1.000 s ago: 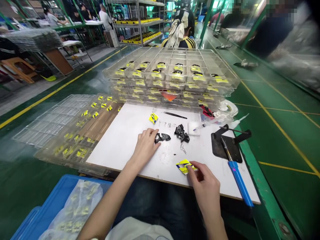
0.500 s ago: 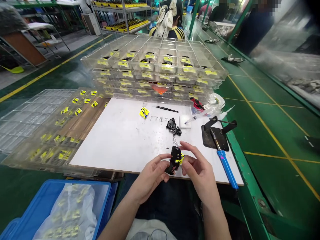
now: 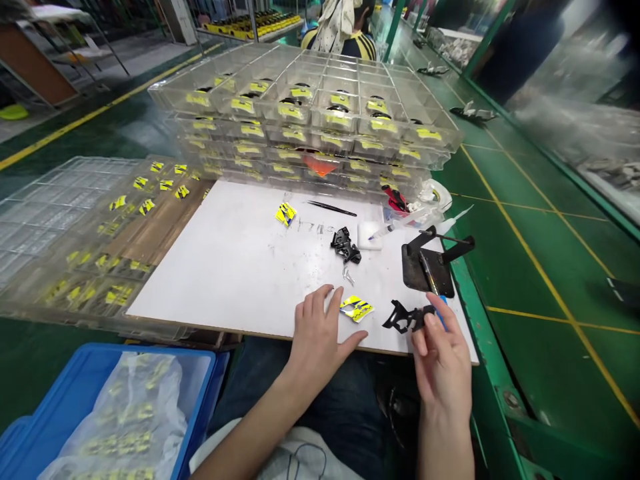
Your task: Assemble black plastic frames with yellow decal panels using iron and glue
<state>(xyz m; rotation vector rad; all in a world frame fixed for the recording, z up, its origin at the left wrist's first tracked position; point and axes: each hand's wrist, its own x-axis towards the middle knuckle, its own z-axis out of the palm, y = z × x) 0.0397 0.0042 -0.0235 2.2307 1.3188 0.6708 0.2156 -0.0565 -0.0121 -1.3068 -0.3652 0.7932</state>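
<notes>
Pinching black part [image 3: 407, 317] – right hand [image 3: 443, 363]; left hand [image 3: 320, 333] flat beside yellow piece [image 3: 356, 308].

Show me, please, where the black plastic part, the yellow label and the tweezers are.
black plastic part [image 3: 406, 317], head view, on its middle, left of the right hand's fingers.
yellow label [image 3: 356, 308], head view, on its centre.
tweezers [image 3: 333, 209], head view, midway along the shaft.

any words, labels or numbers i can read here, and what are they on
None can be read.
Yellow and blue label by the left hand: print too small and blurred.
Yellow and blue label farther up the white board: blurred.
Yellow labels in the stacked clear trays: too small.
Faint marks on the board beside the tweezers: not legible.
Black part in the right hand: no text visible.
</notes>
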